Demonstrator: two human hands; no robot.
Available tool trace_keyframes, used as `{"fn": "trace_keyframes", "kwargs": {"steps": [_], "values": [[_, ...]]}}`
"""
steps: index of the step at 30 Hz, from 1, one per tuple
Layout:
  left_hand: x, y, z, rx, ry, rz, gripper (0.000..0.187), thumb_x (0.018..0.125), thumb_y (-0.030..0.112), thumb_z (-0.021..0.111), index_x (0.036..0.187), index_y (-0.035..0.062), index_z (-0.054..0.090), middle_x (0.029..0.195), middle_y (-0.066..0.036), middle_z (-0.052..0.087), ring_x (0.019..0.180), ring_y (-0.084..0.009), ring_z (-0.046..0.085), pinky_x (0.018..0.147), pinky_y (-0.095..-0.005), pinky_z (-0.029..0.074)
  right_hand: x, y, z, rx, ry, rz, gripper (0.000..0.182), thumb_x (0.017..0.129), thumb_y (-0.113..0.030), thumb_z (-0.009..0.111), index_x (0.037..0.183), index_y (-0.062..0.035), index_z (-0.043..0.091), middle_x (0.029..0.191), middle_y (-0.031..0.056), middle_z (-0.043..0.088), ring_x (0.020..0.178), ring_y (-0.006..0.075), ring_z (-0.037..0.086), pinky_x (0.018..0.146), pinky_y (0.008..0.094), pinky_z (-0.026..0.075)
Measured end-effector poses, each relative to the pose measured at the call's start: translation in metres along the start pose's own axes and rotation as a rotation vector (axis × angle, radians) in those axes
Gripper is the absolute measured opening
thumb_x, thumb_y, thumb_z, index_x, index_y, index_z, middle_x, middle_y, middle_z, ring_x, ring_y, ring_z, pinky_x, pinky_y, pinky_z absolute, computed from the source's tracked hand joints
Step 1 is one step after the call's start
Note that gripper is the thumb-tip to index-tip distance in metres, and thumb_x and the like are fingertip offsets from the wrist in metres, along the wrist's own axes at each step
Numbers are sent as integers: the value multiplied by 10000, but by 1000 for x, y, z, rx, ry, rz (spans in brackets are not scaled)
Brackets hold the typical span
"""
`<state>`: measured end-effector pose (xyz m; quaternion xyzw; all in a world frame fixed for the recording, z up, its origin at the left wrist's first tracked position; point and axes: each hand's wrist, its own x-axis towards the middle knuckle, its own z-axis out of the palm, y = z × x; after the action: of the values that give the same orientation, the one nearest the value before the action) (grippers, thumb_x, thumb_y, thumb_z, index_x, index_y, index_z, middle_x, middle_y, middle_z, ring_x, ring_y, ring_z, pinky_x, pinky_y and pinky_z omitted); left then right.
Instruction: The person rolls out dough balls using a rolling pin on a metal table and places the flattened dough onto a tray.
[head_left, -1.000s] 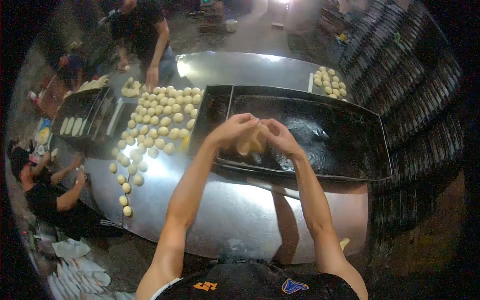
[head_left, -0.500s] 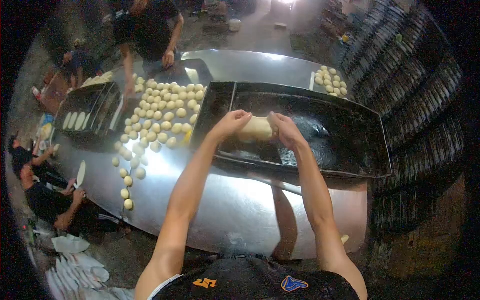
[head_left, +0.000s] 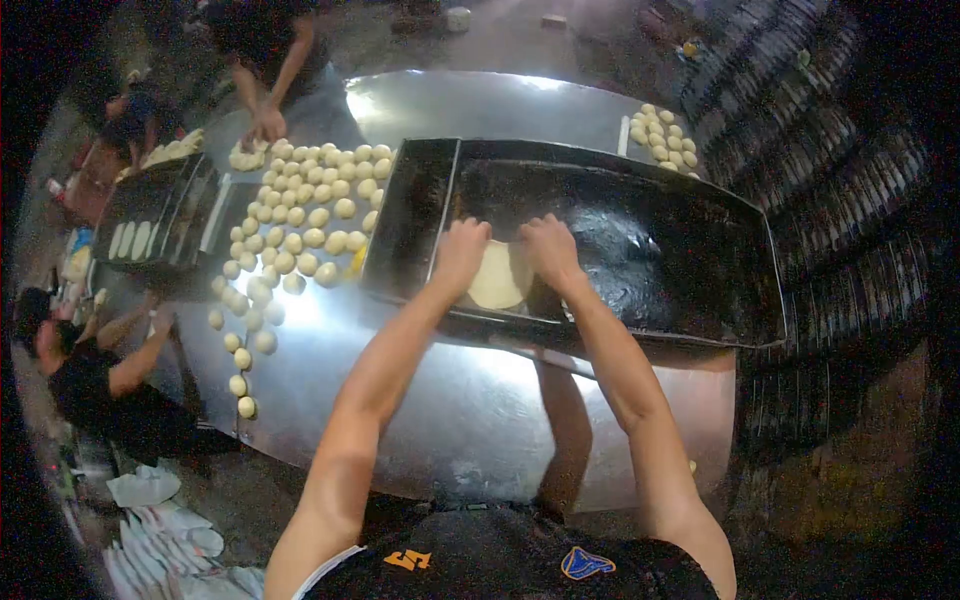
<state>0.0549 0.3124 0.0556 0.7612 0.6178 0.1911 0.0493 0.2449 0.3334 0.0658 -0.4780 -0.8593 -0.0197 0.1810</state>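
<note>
A flat, pale sheet of dough (head_left: pixel 502 281) lies in the dark baking tray (head_left: pixel 690 250), towards its front left. My left hand (head_left: pixel 463 250) has its fingers closed on the dough's far left corner. At the far right corner, my right hand (head_left: pixel 550 248) pinches the same sheet. The near edge of the dough is rounded and rests close to the tray's front wall. Around the dough, the tray bottom looks shiny and dark.
Many round dough balls (head_left: pixel 318 218) cover the metal table (head_left: pixel 440 420) left of the tray; more dough balls (head_left: pixel 662 138) sit far right. A co-worker's hands (head_left: pixel 265 125) press dough at the back left. Another person (head_left: pixel 110 375) works at left. Stacked trays (head_left: pixel 830 210) line the right.
My hands have moved slightly apart from the tray's middle, carrying the stretched dough left and down against the tray bottom. The view shifted a little; the far co-worker's hands came together on dough.
</note>
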Motion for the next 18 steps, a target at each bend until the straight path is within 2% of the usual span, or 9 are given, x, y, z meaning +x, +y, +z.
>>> {"fn": "trace_keyframes", "kwargs": {"steps": [2, 4, 5, 8, 12, 14, 15, 17, 18], "values": [[-3, -1, -3, 211, -58, 127, 209, 836, 172, 620, 1010, 97, 707, 1021, -101, 633, 1036, -291, 574, 795, -416, 467, -10, 1, -4, -95, -123, -61, 155, 829, -204, 612, 863, -125, 741, 1036, 68, 672, 1050, 266, 582, 833, 381, 486], [-10, 1, -12, 658, -89, 436, 207, 850, 233, 629, 948, 79, 727, 1029, -95, 617, 1071, -272, 535, 813, -392, 450, -28, 5, -4, -203, 78, -142, 214, 838, -201, 596, 969, -141, 754, 1169, 71, 628, 1106, 283, 541, 875, 397, 466], [-14, 2, -15, 578, -119, 395, 271, 868, 266, 626, 992, 41, 713, 1088, -100, 584, 1128, -278, 477, 859, -397, 425, -36, 7, -4, -184, 6, -65, 308, 868, -168, 557, 1131, -123, 710, 1254, 91, 584, 1134, 303, 516, 910, 427, 448], [-17, -2, -7, 522, 4, 330, 329, 886, 314, 620, 1050, 38, 693, 1086, -106, 584, 1120, -289, 476, 852, -405, 426, -48, -2, -15, -226, 149, 11, 377, 852, -113, 558, 1218, -88, 641, 1253, 109, 587, 1139, 317, 514, 916, 445, 447], [-8, -1, -1, 372, 57, 226, 358, 915, 346, 584, 1104, 55, 674, 1148, -128, 594, 1143, -328, 503, 920, -459, 440, -116, -69, -51, 269, 521, -18, 235, 672, -28, 653, 903, -54, 614, 946, 126, 624, 926, 325, 610, 815, 439, 496], [-21, 57, -50, 37, 161, 267, 328, 943, 302, 594, 1153, 62, 671, 1209, -175, 622, 1136, -365, 562, 999, -442, 432, -178, -90, -40, 443, 378, -157, 152, 694, -71, 662, 841, -86, 623, 871, 75, 613, 888, 275, 628, 804, 421, 503], [-29, 84, -61, -183, 135, 234, 391, 999, 344, 486, 1184, 34, 638, 1246, -176, 601, 1175, -347, 537, 1002, -445, 440, -209, -94, -21, 264, 340, -97, 141, 744, -77, 630, 885, -85, 637, 922, 86, 614, 943, 281, 623, 838, 426, 509], [-54, 152, -76, -331, 112, 412, 321, 970, 250, 557, 1175, 18, 642, 1217, -167, 622, 1142, -335, 565, 994, -418, 450, -248, -83, -5, 41, 250, 247, 331, 813, -52, 552, 1131, -15, 638, 1208, 138, 572, 1159, 350, 516, 1034, 439, 433], [-65, 183, -69, -405, 87, 510, 284, 952, 198, 587, 1167, 21, 644, 1198, -166, 631, 1124, -336, 576, 981, -412, 460, -264, -69, -2, 300, 243, 300, 376, 821, -48, 534, 1182, 12, 619, 1252, 143, 560, 1202, 365, 482, 1061, 440, 399]]}}
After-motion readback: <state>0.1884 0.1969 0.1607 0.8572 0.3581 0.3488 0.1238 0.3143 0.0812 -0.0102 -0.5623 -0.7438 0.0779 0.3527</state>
